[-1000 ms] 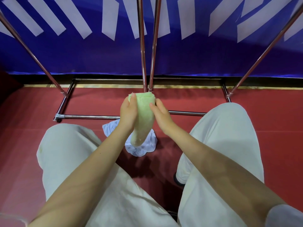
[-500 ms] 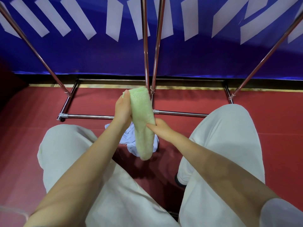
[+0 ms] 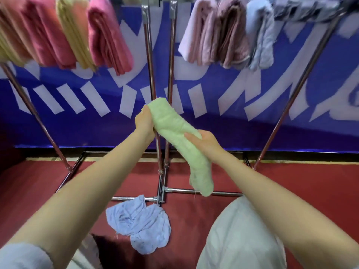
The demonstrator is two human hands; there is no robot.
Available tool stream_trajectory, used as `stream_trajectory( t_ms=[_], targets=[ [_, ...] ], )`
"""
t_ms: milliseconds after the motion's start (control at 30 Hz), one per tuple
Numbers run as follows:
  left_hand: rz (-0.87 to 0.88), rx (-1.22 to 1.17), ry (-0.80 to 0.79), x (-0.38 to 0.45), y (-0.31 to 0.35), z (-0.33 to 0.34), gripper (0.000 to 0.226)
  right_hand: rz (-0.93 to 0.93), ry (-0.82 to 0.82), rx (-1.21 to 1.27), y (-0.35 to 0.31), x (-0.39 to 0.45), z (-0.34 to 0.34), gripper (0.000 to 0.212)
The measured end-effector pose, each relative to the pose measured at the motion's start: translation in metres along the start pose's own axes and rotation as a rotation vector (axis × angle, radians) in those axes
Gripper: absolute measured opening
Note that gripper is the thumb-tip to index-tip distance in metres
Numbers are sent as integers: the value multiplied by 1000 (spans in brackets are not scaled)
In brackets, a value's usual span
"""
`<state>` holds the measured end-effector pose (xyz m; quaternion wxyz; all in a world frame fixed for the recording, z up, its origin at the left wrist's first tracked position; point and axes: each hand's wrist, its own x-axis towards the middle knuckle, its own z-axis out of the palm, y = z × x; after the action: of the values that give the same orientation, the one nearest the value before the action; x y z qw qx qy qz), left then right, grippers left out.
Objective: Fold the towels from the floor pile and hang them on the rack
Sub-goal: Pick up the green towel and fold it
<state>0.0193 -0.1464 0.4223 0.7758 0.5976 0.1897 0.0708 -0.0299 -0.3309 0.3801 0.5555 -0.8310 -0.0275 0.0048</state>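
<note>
A folded light green towel (image 3: 175, 123) hangs lengthwise between my hands, in front of the rack's two middle posts (image 3: 155, 78). My left hand (image 3: 144, 121) grips its upper end. My right hand (image 3: 204, 141) holds it around the middle, thumb lying across the cloth, and the lower end dangles free. A crumpled light blue towel (image 3: 139, 222) lies on the red floor between my legs. Folded pink, yellow, mauve and pale blue towels (image 3: 104, 35) hang along the rack's top bar.
The metal rack's slanted side legs (image 3: 303, 84) and floor bars (image 3: 204, 192) frame the space ahead. A blue banner with white shapes (image 3: 242, 105) stands behind it. My knee in light trousers (image 3: 239, 233) is at lower right.
The view has tilted up, bringing the hung towels into sight. Both hands have lifted the green towel higher; my right hand now holds its middle, out to the right.
</note>
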Motion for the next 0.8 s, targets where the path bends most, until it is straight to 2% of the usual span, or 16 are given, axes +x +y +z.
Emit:
stream_trajectory(
  t_ms=[100,200,300,433,533,700,800],
  targets=[
    [92,104,-50,-2,28,40,27,-100,34,-173,-35,9,-59,31],
    [283,249,-101,-6,51,84,15,-135,92,-278,-60,18,-119,34],
    [451,334,-157,-22,74,129,15,-130,143,-208,-83,24,-180,36],
    [553,567,-372,-34,99,177,37,-141,219,-124,-122,29,-250,27],
    [561,845,-502,-45,115,215,25,-136,249,-153,-149,33,-293,25],
    [614,880,-620,-62,126,286,30,-180,277,-198,-179,33,-355,15],
    [624,787,-669,-72,127,324,37,-164,338,-159,-182,40,-384,16]
  ],
)
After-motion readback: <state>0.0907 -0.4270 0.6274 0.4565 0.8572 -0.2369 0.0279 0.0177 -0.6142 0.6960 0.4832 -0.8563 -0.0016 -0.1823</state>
